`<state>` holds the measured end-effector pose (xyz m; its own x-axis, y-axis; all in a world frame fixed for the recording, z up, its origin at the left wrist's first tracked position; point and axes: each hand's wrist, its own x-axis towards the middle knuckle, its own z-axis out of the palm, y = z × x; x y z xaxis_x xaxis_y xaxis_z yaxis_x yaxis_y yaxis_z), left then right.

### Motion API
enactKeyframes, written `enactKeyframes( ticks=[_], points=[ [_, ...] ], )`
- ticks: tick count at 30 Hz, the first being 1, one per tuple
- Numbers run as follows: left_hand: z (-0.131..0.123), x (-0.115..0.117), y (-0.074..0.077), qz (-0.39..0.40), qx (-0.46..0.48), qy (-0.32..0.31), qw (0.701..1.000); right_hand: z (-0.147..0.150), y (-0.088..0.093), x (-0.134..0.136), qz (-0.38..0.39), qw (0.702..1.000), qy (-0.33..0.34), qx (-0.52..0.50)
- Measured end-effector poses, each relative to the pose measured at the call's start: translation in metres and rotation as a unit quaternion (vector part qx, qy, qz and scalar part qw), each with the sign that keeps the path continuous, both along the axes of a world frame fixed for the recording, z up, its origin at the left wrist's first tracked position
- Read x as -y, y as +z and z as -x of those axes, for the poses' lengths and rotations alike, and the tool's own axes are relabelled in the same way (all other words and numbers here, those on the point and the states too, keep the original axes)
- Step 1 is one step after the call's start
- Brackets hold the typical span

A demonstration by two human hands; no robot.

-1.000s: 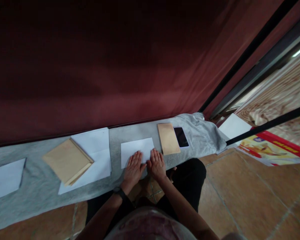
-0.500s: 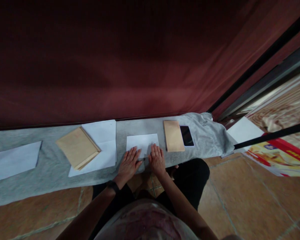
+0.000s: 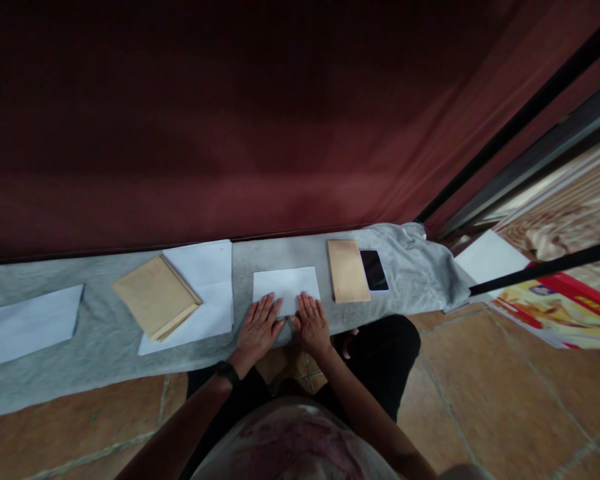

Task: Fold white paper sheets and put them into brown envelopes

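**Right hand (image 3: pixel 315 330) eases toward left hand (image 3: pixel 255 332) over the small white paper (image 3: pixel 286 280)**

We find the small white paper lying flat on the grey cloth (image 3: pixel 276 253), in front of the person, between the white sheets (image 3: pixel 211 293) and the tan booklet (image 3: pixel 349 271). Against half a second ago, we see the right hand a little closer to the left hand and slightly nearer the body; its thumb now points in toward the other thumb with a narrower gap between them. A full second ago the thumbs were closer still, practically meeting.

The left hand looks almost unmoved over the last half second. Both hands lie palm down with fingers stretched out flat on the near part of the paper, and neither has anything gripped. We cannot tell how hard they press, nor whether the paper is folded.

The paper itself keeps its place on the cloth; since the first picture the whole view has shifted, not the layout. To the right, the phone (image 3: pixel 375 270) sits just beside the tan booklet. To the left, a tan bundle (image 3: pixel 155 295) rests askew, partly on the white sheets, and farther left we see another white sheet (image 3: pixel 30 323). A dark wristband (image 3: pixel 227 373) circles the left wrist.
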<state>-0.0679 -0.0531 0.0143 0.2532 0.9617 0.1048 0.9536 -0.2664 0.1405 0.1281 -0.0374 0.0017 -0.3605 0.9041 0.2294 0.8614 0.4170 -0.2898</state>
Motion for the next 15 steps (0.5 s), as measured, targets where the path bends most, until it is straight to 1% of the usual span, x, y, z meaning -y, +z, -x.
enactKeyframes(
  ticks=[9,15],
  points=[
    [0.001,0.001,-0.001,-0.013,0.001,-0.004,1.0,-0.024,-0.004,-0.001,0.005,0.999,-0.044,0.009],
    [0.001,0.001,-0.001,-0.012,0.005,-0.002,1.0,-0.032,-0.004,0.0,-0.007,0.998,-0.055,0.011]
  ],
)
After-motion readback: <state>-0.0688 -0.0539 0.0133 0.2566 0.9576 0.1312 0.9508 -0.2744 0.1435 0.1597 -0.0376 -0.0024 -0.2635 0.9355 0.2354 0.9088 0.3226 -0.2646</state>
